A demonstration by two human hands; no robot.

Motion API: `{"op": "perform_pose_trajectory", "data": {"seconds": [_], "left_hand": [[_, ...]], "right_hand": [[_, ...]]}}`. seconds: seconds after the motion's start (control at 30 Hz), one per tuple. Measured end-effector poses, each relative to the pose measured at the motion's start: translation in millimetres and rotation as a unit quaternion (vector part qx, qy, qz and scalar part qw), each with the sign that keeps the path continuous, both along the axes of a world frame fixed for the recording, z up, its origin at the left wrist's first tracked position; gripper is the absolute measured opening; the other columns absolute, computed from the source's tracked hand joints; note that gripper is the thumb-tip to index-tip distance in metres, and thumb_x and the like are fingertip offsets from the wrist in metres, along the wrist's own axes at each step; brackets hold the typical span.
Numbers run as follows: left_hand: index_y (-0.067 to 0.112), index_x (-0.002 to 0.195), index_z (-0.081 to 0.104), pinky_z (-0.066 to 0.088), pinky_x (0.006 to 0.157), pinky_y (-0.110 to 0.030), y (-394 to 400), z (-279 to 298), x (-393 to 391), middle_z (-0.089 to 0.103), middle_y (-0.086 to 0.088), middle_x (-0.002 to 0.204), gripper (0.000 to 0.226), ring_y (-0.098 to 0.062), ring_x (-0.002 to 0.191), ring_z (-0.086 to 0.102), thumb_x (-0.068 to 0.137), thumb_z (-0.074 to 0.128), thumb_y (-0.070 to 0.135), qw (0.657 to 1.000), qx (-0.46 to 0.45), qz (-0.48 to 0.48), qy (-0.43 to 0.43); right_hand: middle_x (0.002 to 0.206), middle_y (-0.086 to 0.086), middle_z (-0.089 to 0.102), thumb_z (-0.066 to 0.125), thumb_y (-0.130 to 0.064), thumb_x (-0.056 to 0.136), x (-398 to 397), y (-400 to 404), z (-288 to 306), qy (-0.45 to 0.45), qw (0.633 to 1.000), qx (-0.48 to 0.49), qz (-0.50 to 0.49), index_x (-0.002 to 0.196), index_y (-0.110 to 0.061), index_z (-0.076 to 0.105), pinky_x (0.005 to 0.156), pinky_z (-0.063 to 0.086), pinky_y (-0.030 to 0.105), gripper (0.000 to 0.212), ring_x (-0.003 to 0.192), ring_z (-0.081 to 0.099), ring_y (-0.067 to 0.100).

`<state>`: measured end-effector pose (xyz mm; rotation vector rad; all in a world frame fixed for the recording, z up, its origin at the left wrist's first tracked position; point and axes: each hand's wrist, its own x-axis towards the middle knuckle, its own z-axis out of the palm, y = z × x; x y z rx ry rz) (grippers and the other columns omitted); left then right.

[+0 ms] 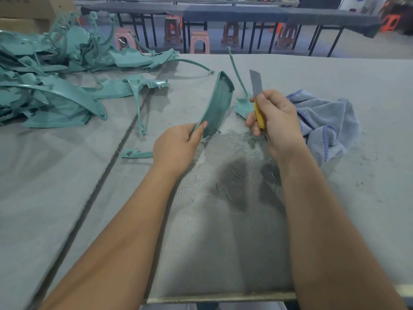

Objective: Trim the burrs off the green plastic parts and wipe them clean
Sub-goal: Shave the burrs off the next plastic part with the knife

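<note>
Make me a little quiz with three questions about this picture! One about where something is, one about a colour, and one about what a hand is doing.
1. Where does the blue towel lie?
A. On the table, beside the right hand
B. On top of the pile of green parts
C. On a stool

2. What colour is the utility knife handle?
A. Red
B. Yellow
C. White

3. What is the left hand doing?
A. Lying flat on the table
B. Wiping with the towel
C. Gripping a curved green plastic part by its lower end

Answers:
1 A, the towel sits crumpled on the grey table just past the right hand.
2 B, yellow shows between the fingers under the grey blade.
3 C, thumb and fingers pinch the part's lower edge, holding it up.
</note>
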<state>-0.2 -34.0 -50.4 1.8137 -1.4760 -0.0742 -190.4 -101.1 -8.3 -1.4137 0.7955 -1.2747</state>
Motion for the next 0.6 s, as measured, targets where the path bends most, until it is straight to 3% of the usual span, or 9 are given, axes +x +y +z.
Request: {"op": "perform_pose_trajectory", "data": {"seconds": [0.1,0.17,0.23,0.3,0.37,0.47,0.6], "left_hand": [[0.029,0.053,0.040,0.020,0.048,-0.030,2.3,0.9,0.5,0.042,0.010,0.043,0.051,-0.009,0.043,0.038,0.098,0.039,0.052,1.000,0.003,-0.023,0.008],[0.044,0.059,0.049,0.022,0.049,-0.030,6.4,3.9,-0.1,0.045,0.013,0.047,0.037,-0.009,0.044,0.038,0.095,0.041,0.049,0.999,0.003,-0.044,0.007],[0.050,0.073,0.054,0.024,0.050,-0.029,9.5,6.2,-1.1,0.049,0.011,0.050,0.022,-0.008,0.048,0.042,0.092,0.043,0.045,0.999,-0.002,-0.054,-0.005],[0.041,0.097,0.054,0.028,0.051,-0.029,10.2,6.9,-1.1,0.051,0.007,0.055,0.011,-0.006,0.055,0.048,0.096,0.043,0.041,0.998,-0.018,-0.054,-0.022],[0.031,0.104,0.052,0.031,0.054,-0.031,10.3,8.8,-1.5,0.053,0.007,0.065,0.014,-0.012,0.063,0.051,0.100,0.040,0.038,0.996,-0.049,-0.048,-0.049],[0.018,0.093,0.056,0.043,0.063,-0.038,10.7,12.5,-0.7,0.060,0.002,0.081,0.027,-0.022,0.076,0.056,0.103,0.038,0.036,0.994,-0.075,-0.037,-0.069],[0.017,0.077,0.048,0.044,0.059,-0.041,12.3,12.0,-3.0,0.059,-0.001,0.068,0.033,-0.029,0.068,0.056,0.103,0.038,0.037,0.993,-0.087,-0.044,-0.064]], "right_hand": [[0.056,-0.002,0.049,0.039,-0.042,0.098,11.9,0.3,-0.7,0.057,0.998,0.014,0.000,0.084,-0.024,0.070,0.045,0.031,0.019,0.038,0.045,0.036,0.009],[0.059,-0.004,0.044,0.031,-0.050,0.100,20.1,1.6,1.3,0.116,0.992,0.035,0.018,0.082,-0.027,0.074,0.048,0.029,0.022,0.052,0.050,0.032,0.010],[0.061,-0.006,0.041,0.038,-0.045,0.101,25.9,5.2,-0.1,0.149,0.988,0.023,0.042,0.082,-0.023,0.073,0.054,0.028,0.022,0.046,0.054,0.032,0.010],[0.056,-0.012,0.046,0.051,-0.029,0.099,28.3,10.3,-1.7,0.141,0.988,-0.011,0.064,0.079,-0.018,0.067,0.055,0.032,0.019,0.027,0.052,0.038,0.005],[0.053,-0.007,0.052,0.056,-0.019,0.097,28.1,14.9,-1.2,0.122,0.988,-0.022,0.090,0.076,-0.015,0.060,0.051,0.032,0.021,0.022,0.048,0.039,0.008],[0.046,-0.002,0.045,0.055,-0.014,0.098,28.6,19.5,2.2,0.107,0.986,-0.013,0.124,0.074,-0.011,0.057,0.043,0.027,0.016,0.024,0.041,0.032,0.007],[0.039,-0.011,0.039,0.055,-0.009,0.097,35.4,22.1,0.7,0.113,0.987,-0.029,0.110,0.071,-0.006,0.058,0.042,0.025,0.011,0.027,0.039,0.030,0.001]]}}
